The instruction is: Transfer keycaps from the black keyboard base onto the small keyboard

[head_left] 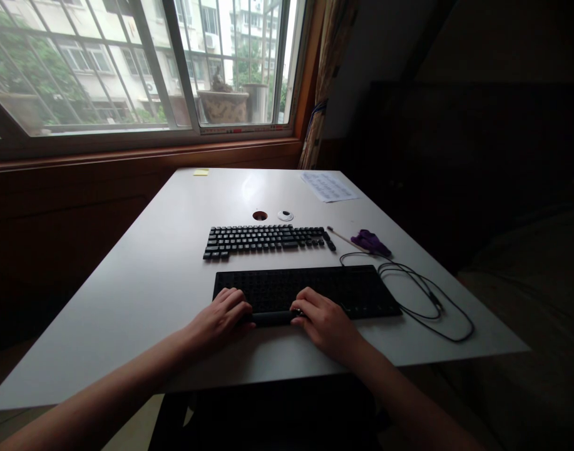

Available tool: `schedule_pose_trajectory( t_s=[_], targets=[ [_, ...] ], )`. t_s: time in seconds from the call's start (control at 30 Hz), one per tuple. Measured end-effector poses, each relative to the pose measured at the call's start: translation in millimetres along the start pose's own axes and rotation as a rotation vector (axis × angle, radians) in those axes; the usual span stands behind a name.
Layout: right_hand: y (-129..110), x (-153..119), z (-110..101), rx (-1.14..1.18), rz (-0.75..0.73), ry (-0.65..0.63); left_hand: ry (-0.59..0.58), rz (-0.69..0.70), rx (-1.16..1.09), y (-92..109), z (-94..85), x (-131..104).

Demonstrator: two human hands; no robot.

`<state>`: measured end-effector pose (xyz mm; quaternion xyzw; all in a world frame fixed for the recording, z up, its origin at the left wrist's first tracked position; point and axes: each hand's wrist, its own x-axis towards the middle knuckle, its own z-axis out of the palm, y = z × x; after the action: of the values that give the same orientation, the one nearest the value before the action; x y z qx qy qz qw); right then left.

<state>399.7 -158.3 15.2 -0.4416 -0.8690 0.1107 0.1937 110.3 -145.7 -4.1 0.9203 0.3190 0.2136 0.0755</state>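
A black keyboard base (362, 288), its keycaps taken off, lies near the front of the white table. Between my two hands is a long black bar that looks like a space bar (273, 318), level with the base's front edge. My left hand (225, 311) has its fingers curled at the bar's left end. My right hand (322, 322) pinches its right end with thumb and forefinger; a small shiny spot shows at those fingertips. Behind the base, loose black keycaps (268, 238) are laid out in rows in keyboard order. Both ends of the bar are hidden by fingers.
On the white table (141, 269), a coiled black cable (437, 300) lies right of the base. Beyond it are a purple cloth (371, 242) and a thin stick (345, 238). Farther back are a cable hole (260, 215), its white cover (285, 215), papers (331, 186) and yellow notes (201, 171).
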Motion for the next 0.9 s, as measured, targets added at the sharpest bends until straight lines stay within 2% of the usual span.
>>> schedule_pose_trajectory(
  t_s=[0.2, 0.5, 0.77, 0.9],
  targets=[
    [-2.5, 3.0, -2.6, -0.028, 0.031, -0.058, -0.008, -0.032, -0.015, 0.5, 0.5, 0.3],
    [-5.3, -1.4, 2.4, -0.130, 0.006, -0.059, -0.042, -0.041, 0.006, 0.5, -1.1, 4.0],
    [-4.4, 4.6, -2.3, -0.013, 0.054, -0.069, 0.051, -0.010, -0.023, -3.2, 2.7, 1.4],
    [-5.9, 4.4, -1.5, -0.037, 0.034, -0.061, 0.077, -0.026, -0.020, -3.6, 5.6, 2.9]
  ],
)
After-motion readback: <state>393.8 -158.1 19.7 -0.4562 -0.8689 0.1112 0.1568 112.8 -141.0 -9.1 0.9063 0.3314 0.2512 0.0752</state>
